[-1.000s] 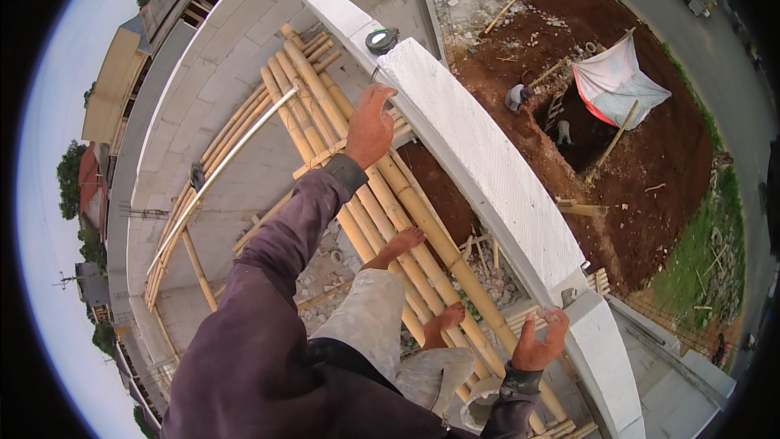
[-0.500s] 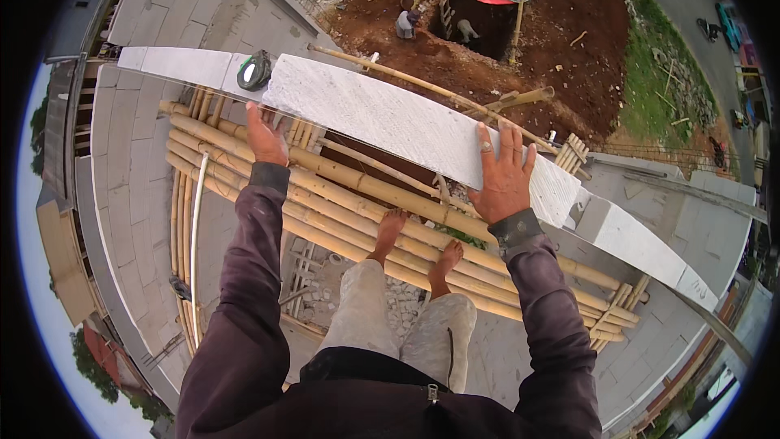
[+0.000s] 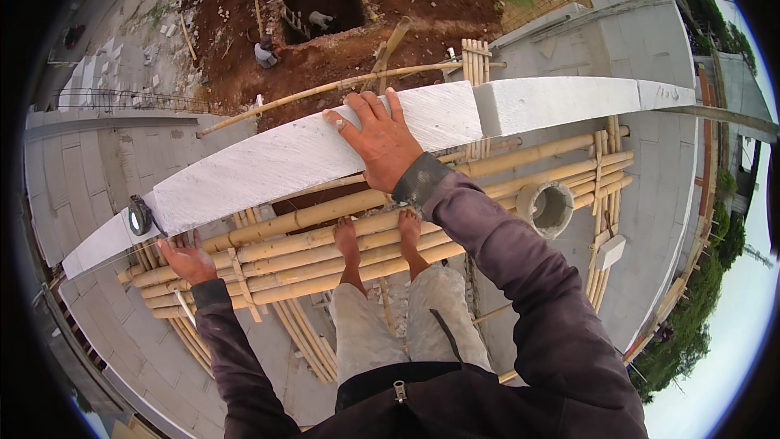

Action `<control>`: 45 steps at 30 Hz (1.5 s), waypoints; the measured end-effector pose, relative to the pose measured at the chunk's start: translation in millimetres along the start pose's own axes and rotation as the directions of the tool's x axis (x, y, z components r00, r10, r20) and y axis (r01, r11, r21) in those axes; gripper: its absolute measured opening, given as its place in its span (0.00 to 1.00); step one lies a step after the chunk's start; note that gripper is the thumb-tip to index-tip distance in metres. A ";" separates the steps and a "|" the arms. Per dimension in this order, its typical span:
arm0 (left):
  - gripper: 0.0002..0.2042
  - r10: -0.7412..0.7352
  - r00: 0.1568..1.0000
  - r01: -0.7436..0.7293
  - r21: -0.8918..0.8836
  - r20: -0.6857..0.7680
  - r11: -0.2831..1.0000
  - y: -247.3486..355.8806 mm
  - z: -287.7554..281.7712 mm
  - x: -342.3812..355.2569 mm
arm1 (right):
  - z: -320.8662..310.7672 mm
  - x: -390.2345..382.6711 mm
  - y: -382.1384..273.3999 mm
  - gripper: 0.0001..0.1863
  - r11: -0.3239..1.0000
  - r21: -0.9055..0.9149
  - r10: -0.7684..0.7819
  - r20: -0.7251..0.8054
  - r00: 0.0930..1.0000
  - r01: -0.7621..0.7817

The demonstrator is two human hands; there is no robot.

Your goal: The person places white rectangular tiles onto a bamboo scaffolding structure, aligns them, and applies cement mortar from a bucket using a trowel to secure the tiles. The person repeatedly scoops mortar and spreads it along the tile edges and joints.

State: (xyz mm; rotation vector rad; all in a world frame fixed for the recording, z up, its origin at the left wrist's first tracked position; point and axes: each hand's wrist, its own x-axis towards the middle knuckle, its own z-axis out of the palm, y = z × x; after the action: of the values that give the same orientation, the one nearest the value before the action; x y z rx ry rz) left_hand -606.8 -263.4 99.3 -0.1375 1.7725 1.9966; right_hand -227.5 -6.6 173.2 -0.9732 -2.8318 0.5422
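Observation:
A long pale grey lightweight concrete block (image 3: 268,154) lies along the top of the wall in front of me. My right hand (image 3: 380,145) rests on its upper face, fingers spread and wrist over the near edge. At the block's left end, my left hand (image 3: 188,260) has its palm up and fingers apart, the tips touching or just under the near lower edge. Beside that end, a round dark-rimmed object with a pale face (image 3: 140,215) sits on the wall; its kind is unclear. To the right, another pale block (image 3: 561,106) stands close to the long block's end.
I stand barefoot on lashed bamboo poles (image 3: 325,236). A grey bucket (image 3: 546,210) and a small white block (image 3: 609,252) are at right. Beyond the wall, a bamboo pole (image 3: 325,89) crosses above red soil and a pit (image 3: 341,8), with a person (image 3: 265,54) beside it.
The view has swung, so the wall now rises toward the right and the bucket shows. My right hand sits farther from the long block's right end; my left stays near the left end.

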 end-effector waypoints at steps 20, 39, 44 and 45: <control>0.34 -0.060 0.993 0.055 0.051 0.102 0.997 -3.9 26.6 -39.1 | -31.8 -42.0 19.0 0.44 0.999 -0.021 0.045 -0.113 0.993 -0.048; 0.15 -0.041 0.344 -0.884 0.338 0.938 0.323 20.5 84.8 -223.0 | 26.7 -205.5 0.1 0.09 -0.043 0.981 0.935 0.106 0.338 -0.188; 0.13 -0.121 0.126 -0.937 0.158 0.985 0.312 44.0 88.6 -227.0 | -9.4 -179.2 37.3 0.21 -0.057 0.998 0.966 0.059 0.250 -0.015; 0.11 -0.147 0.089 -0.930 0.135 0.985 0.342 46.3 86.6 -230.6 | -15.5 -176.3 38.5 0.23 -0.042 0.999 0.963 0.043 0.267 -0.009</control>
State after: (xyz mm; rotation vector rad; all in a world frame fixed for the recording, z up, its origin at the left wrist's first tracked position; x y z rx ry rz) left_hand -401.1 -245.9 241.4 1.9286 1.5735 0.6100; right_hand -62.7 -81.5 177.6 -1.5130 -0.6024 1.2455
